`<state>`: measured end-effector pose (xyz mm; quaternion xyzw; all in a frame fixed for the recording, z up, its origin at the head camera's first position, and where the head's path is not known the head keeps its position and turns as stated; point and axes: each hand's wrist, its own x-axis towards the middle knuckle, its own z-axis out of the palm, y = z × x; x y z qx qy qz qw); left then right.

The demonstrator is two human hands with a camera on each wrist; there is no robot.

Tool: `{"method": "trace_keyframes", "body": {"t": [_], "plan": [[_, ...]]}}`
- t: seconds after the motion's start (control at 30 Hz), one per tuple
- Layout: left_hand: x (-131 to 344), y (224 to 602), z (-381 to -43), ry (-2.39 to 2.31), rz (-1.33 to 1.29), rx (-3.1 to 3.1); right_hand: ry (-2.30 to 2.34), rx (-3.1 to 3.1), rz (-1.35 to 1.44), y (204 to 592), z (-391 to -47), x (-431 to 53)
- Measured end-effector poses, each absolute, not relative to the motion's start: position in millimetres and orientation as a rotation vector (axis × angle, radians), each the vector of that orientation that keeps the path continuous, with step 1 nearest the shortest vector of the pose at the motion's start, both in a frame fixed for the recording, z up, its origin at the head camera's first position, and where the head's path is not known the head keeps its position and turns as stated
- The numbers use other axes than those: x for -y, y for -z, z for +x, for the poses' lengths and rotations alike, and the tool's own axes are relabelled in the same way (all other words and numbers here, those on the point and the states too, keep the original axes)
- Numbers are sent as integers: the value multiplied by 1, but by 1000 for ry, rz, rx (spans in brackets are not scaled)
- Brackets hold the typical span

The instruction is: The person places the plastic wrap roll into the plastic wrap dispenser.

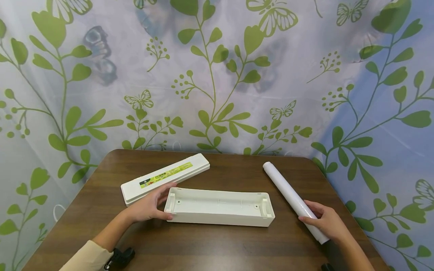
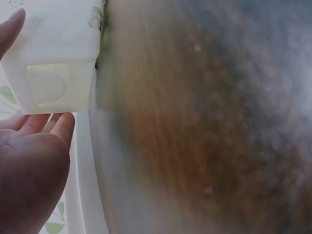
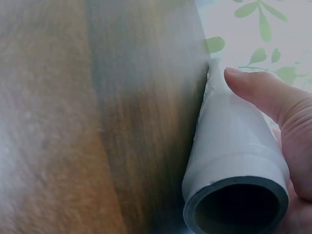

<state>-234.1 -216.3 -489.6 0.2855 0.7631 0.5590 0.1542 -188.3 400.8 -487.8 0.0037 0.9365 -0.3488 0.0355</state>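
Nearest you, at 7 o'clock on the brown surface (image 1: pixel 217 248), one light sleeve (image 1: pixel 84 259) and one black wrist device (image 1: pixel 123 258) sit on your left arm. Your two hands are well apart, each gripping one thing. With your right hand (image 1: pixel 327 222), toward 4 o'clock, you clasp the single white roll (image 1: pixel 288 192), thumb over it; it slants from 11 to 5 o'clock, and the right wrist view shows one dark hollow end. With your left hand (image 1: pixel 149 205), at 8 o'clock, you hold the one open white box (image 1: pixel 220 218) by its left end, thumb at the near corner, fingers at the far one. Two small round marks show inside the box. Beyond, at 10 o'clock, lies one long white cover (image 1: pixel 196 162) bearing one yellow-green label (image 1: pixel 166 175). Farthest, at 12 o'clock, hangs a leaf-and-butterfly patterned curtain (image 1: pixel 217 94).
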Motion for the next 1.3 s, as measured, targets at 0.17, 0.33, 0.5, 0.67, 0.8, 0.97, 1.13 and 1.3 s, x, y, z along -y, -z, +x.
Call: {"method": "trace_keyframes", "body": {"t": [0.17, 0.33, 0.5, 0.67, 0.8, 0.97, 1.13, 1.3], "plan": [[217, 490, -236, -1607, 808, -2149, 1075, -2895, 21, 488, -191, -400], [218, 491, -238, -1619, 801, -2113, 1077, -2911, 30, 490, -193, -400], [218, 492, -240, -1636, 802, -2078, 1080, -2921, 34, 491, -195, -401], [218, 492, -241, -1640, 808, -2068, 1126, -2929, 11, 490, -197, -401], [218, 491, -242, -1636, 806, -2076, 1133, -2943, 0, 489, -197, -402], [217, 491, -244, -1633, 794, -2074, 1103, -2973, -4, 489, -199, -402], [217, 492, -245, -1637, 792, -2064, 1090, -2984, -1, 489, -200, -403], [216, 493, -247, -1634, 808, -2071, 1096, -2977, -3, 490, -199, -403]]}}
